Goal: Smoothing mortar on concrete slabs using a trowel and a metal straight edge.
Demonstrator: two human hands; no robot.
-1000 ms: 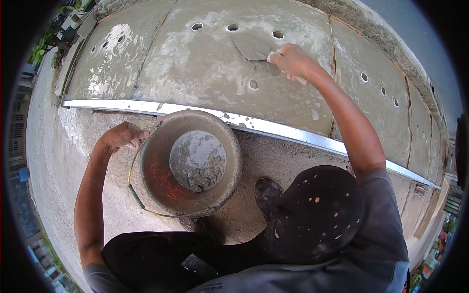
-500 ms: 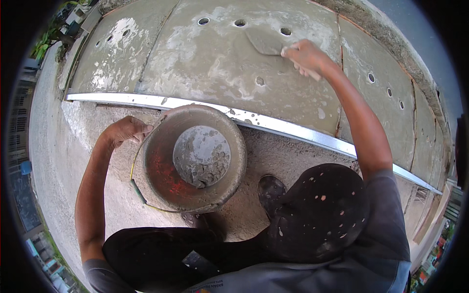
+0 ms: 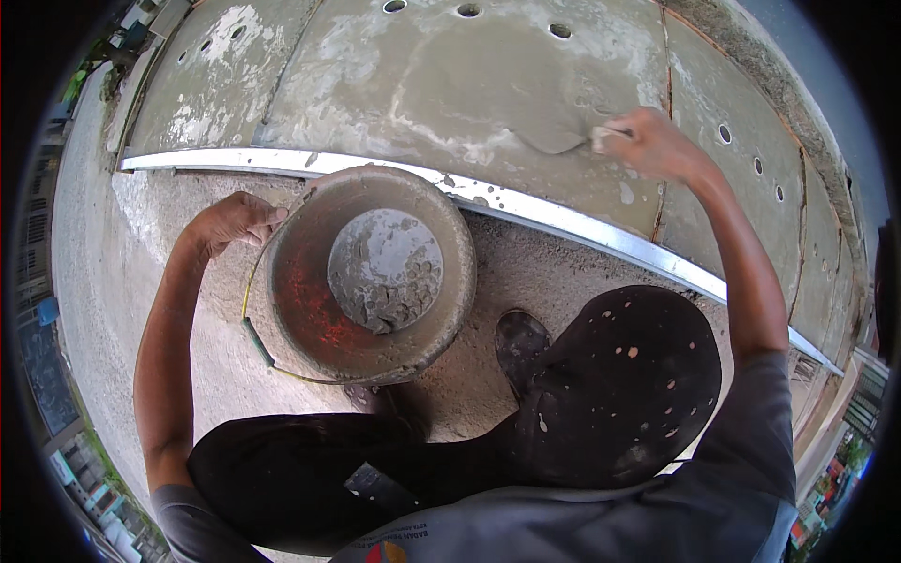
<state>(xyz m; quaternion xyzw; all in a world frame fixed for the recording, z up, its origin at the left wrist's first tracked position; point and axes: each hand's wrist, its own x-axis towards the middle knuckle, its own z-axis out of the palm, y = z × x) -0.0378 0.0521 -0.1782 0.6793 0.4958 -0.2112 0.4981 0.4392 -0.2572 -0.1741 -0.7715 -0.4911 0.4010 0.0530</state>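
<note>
Wet grey mortar loads the bucket (image 3: 371,272) standing on the floor beside the metal strip (image 3: 526,208), likely heavy and slick, best gripped where left hand (image 3: 230,220) fingers clamp its rim; right hand (image 3: 648,141) fingers clasp a trowel (image 3: 554,141).

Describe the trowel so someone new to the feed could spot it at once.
Start at the long pale metal straightedge crossing the picture, with the round mortar bucket against its near side. Beyond it lies the wet grey plastered surface; the right hand presses the trowel there. It is the one flat, pointed, mortar-coated blade, unlike the round holes nearby.
</note>
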